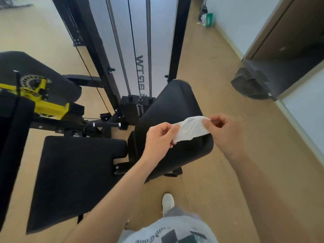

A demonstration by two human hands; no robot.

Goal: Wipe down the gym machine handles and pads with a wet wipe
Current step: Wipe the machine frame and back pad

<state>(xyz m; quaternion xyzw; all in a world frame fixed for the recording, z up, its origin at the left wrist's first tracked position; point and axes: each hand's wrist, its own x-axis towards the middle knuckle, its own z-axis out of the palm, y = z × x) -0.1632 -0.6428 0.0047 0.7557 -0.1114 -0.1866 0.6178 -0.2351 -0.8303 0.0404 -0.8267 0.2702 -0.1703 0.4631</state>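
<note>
Fingers [171, 128] of my left hand [158, 140]: curled, pinching the left end of the wet wipe [191, 129].
My right hand [223, 132]: thumb and fingers pinching the right end.
Wet wipe: white, stretched between both hands at centre frame, over the lower part of the back pad [168, 106]; I cannot tell if it touches the pad.
Back pad: black, tilted, centre.
Seat pad [73, 172]: black, flat, lower left, just beside the back pad.
Handle [105, 124]: black bar with chrome collars, between seat pad and weight stack [135, 109].
Weight stack: black, at the foot of two steel guide rods, upper centre.
Yellow bracket [49, 107]: left edge, beside a rounded black roller pad [26, 71].
Floor [201, 71]: tan, smooth.
Wall [233, 20]: pale, right side, next to a dark doorway [289, 67].
Green-and-white packet [207, 19]: on the floor by the wall, upper right.
My white shoe [167, 201]: bottom centre.
</note>
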